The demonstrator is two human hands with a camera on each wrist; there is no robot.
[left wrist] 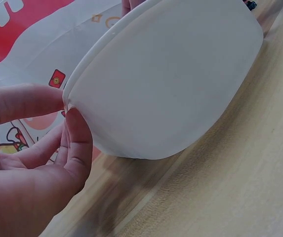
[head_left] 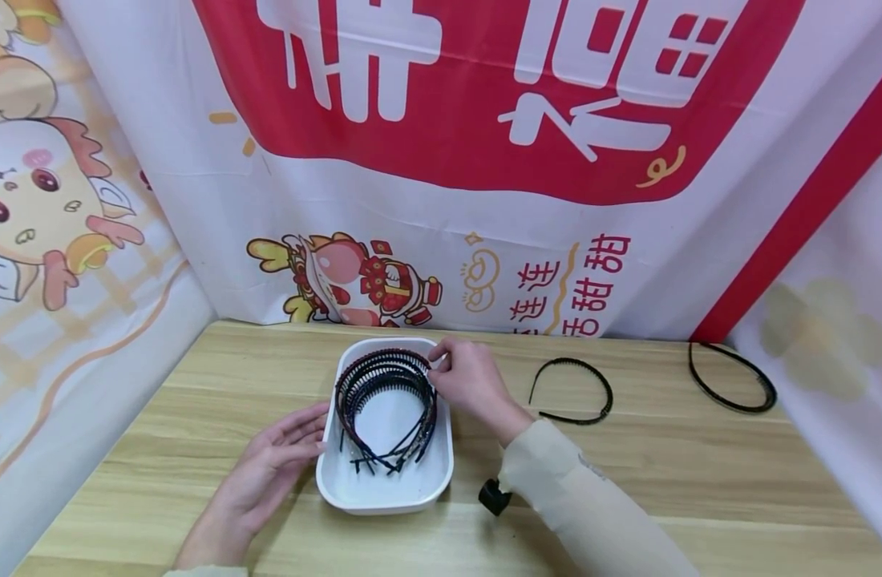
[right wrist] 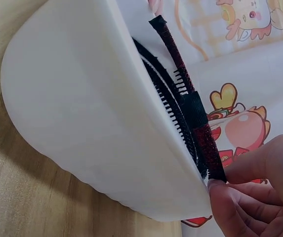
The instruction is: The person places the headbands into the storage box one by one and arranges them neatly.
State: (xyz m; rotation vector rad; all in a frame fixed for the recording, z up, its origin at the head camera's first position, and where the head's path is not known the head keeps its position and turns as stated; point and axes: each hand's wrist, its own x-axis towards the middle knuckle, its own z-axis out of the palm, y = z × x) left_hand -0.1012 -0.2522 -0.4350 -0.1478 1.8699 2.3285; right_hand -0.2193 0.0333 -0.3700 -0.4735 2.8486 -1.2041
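Note:
A white plastic tub [head_left: 383,503] with rounded corners stands on the table and holds several dark toothed headbands [head_left: 354,393], stacked with their ends crossing. At the tub's left side, my left hand [head_left: 275,469] pinches the rim between thumb and fingers, as the left wrist view shows. My right hand [head_left: 473,385] reaches over the far right corner. Between its thumb and forefinger it pinches a black headband with red glitter [right wrist: 208,143], which lies along the top of the stack near the rim. The headband's far part is hard to separate from the others.
A thin black headband [head_left: 608,393] lies on the wooden table [head_left: 629,489] right of the tub. Farther right, another black headband [head_left: 737,407] lies near the side cloth. A small black object [head_left: 494,497] is by the right sleeve. A printed cloth [head_left: 426,168] hangs behind.

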